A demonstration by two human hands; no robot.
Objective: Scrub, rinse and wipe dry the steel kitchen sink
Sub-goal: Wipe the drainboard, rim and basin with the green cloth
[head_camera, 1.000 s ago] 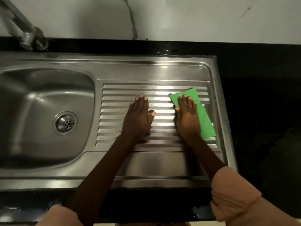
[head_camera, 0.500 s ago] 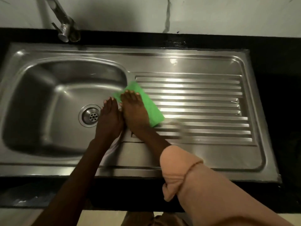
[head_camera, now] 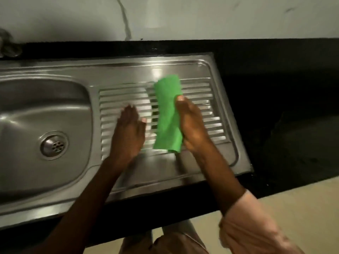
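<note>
Fingers (head_camera: 180, 99) of your right hand (head_camera: 192, 125) are curled round the right edge of the green rectangular cleaning cloth (head_camera: 167, 114), thumb on top, so the cloth stands partly lifted off the ribbed steel draining board (head_camera: 211, 110). Just left of that cloth your left hand (head_camera: 128, 131) lies flat on the ribs, fingers straight and together, holding nothing; it is blurred, so finer detail is lost.

Taking the draining board as your landmark: the steel kitchen sink's edge (head_camera: 128, 191) lies nearest you, with the black countertop (head_camera: 275, 107) to the board's right and behind it. You look to be in a wiping or scrubbing pass over the ribs. No suds or running water are visible, but I cannot tell from this light whether the steel is wet or dry, so I would not count any stage as finished.

Left of the board, the rounded steel basin (head_camera: 36, 107) holds nothing I can make out, only its round perforated drain strainer (head_camera: 54, 145) at the bottom. Whether the basin has had its turn is not clear. Beyond, the pale wall (head_camera: 183, 15) runs along the back.
</note>
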